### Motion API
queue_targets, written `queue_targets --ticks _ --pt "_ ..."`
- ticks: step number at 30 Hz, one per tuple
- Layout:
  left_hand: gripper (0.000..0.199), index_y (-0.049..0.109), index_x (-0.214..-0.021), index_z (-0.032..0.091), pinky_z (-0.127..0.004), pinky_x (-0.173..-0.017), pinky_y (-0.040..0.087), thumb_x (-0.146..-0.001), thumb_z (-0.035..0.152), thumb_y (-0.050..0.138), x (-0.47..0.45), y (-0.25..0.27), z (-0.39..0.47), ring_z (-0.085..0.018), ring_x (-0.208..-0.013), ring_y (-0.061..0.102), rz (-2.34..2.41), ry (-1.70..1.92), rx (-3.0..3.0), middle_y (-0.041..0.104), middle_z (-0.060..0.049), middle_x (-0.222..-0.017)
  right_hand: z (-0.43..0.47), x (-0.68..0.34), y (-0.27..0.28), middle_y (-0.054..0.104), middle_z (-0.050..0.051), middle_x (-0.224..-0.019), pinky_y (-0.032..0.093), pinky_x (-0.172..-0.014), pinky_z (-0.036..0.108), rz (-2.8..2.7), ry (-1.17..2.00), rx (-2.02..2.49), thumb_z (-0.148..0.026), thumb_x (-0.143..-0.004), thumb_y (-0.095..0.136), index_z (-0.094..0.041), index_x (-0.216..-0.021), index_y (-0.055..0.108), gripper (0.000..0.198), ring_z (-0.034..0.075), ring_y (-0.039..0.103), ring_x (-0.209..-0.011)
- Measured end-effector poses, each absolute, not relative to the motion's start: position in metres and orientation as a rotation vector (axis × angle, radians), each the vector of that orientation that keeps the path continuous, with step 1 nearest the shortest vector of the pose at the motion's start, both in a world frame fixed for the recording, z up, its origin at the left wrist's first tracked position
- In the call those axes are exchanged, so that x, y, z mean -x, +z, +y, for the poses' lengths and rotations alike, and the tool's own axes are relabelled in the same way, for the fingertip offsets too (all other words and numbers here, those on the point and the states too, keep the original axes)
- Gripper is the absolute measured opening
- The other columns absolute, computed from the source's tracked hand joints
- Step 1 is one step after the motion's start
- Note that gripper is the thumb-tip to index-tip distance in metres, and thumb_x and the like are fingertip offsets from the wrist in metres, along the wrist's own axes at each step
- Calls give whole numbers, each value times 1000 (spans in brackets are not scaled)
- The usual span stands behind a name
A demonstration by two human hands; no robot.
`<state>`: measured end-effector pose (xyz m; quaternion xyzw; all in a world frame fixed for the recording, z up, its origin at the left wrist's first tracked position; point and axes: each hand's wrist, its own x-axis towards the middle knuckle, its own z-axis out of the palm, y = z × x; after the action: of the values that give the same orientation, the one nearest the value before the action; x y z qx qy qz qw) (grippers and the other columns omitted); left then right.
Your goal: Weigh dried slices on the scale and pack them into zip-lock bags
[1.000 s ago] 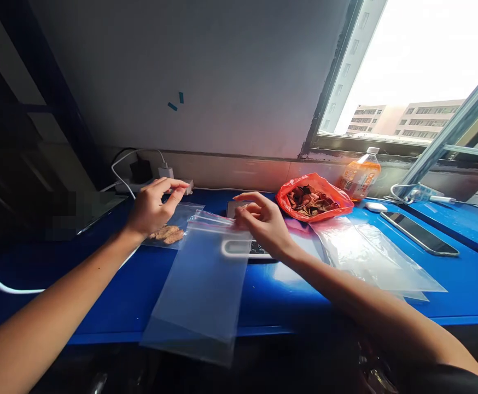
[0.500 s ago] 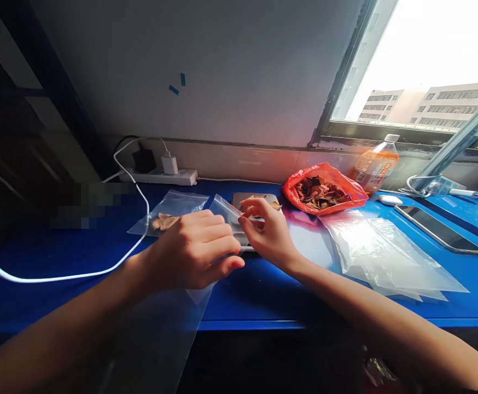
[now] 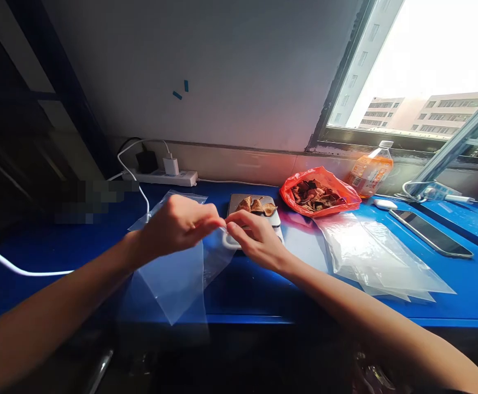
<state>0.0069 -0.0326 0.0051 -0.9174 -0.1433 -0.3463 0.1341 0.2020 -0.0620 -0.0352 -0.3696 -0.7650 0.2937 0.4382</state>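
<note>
My left hand (image 3: 184, 224) is closed in a pinch on a clear plastic zip bag (image 3: 173, 284), which hangs below it past the bench edge. My right hand (image 3: 259, 238) meets it fingertip to fingertip, thumb and forefinger pinched at the bag's edge. Just behind my right hand is a kitchen scale (image 3: 275, 219) carrying several dried brown pieces (image 3: 256, 206). Another clear bag (image 3: 185, 197) lies behind my left hand, which hides most of it. Right of the scale, an open red plastic bag (image 3: 348, 203) holds many dried brown pieces.
A stack of clear bags (image 3: 386, 257) lies on the blue bench (image 3: 247, 298) at right, near a phone (image 3: 431, 232) and a white earphone case (image 3: 384, 204). An orange drink bottle (image 3: 372, 169) stands by the window. A power strip (image 3: 161, 178) with a white cable sits at back left.
My left hand has risen and its fingers have closed. My right hand has shifted slightly left and down, uncovering the pieces on the scale. The clear bag now hangs more in front of me.
</note>
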Motion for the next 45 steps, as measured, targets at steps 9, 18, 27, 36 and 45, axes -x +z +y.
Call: queue_targets --ticks 9,18,27,36,45 --pt "47 60 -73 18 -25 -51 33 -95 53 36 -21 5 -19 -10 -47 46 -965 -1313 2675 53 3 -54 -71 -181 -43 63 2 -74 45 -60 23 -1884 673 928 -23 -83 55 -18 -72 61 14 11 57 -66" --pt "70 64 -93 16 -31 -67 48 -91 70 18 2 -31 -1 -20 -74 61 -1433 -1721 3011 66 -6 -80 -71 -208 -17 60 2 -68 43 -59 24 -1556 771 928 -36 -77 61 -18 -68 59 21 13 55 -64" --pt "44 60 -114 19 -31 -72 49 -85 52 56 3 -29 14 -21 -86 62 -1848 -1876 3144 66 -8 -102 -69 -204 -24 65 2 -71 49 -68 28 -1496 935 806 -45 -79 62 -19 -73 57 26 15 62 -70" --pt "52 65 -79 14 -21 -43 33 -83 65 53 -6 -30 10 -8 -43 37 -1725 -2103 3152 45 2 -50 -53 -202 -25 66 3 -75 52 -70 29 -1493 583 931 -44 -85 55 -20 -76 59 27 15 64 -72" --pt "46 61 -78 17 -19 -40 26 -70 62 70 9 -21 23 -7 -42 36 -1754 -1895 3111 42 6 -48 -75 -302 -1 70 6 -76 51 -58 29 -1221 393 1098 -33 -75 69 -18 -86 68 19 16 66 -66"
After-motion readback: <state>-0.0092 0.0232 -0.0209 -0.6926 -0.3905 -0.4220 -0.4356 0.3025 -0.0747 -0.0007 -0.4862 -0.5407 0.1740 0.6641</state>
